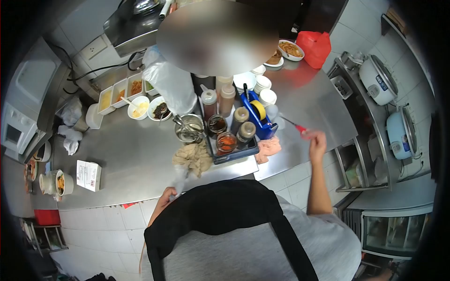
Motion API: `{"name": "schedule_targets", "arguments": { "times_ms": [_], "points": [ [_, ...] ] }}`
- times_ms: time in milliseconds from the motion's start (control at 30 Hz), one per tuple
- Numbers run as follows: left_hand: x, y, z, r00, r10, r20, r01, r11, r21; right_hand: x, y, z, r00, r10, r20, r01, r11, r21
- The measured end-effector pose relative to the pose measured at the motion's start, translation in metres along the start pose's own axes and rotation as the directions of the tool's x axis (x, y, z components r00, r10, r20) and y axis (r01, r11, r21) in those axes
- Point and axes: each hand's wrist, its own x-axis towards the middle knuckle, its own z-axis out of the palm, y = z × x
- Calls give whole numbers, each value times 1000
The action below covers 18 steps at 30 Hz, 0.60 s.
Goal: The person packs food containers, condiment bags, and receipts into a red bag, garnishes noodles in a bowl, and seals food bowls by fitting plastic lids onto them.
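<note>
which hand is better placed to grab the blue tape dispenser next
Right, probably: the right hand is nearer the blue tape dispenser, though its grip holds a red-handled tool that it may need to put down. The left hand is farther off, near the tan cloth.

A tiled kitchen with a steel worktop (117,164) running across it

White tiles line the wall (358,21) at upper right, and pale square tiles cover the floor (103,227). On the left wall, a white socket plate (94,47) sits above dark cables (89,72). At right, metal shelving (375,122) carries two rice cookers (378,80), above and beside a glass-fronted cabinet (398,232). Pale light reflects off the steel.
</note>
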Motion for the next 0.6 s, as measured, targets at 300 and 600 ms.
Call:
{"name": "schedule_targets", "arguments": {
  "times_ms": [300,600],
  "points": [
    [23,7,5,995,57,-83,-54,998,33,-74,20,7,964,209,162,-144,929,-340],
    [82,70,12,858,362,-365,-430,895,-122,-14,30,3,535,753,383,-319,599,-734]
  ]
}}
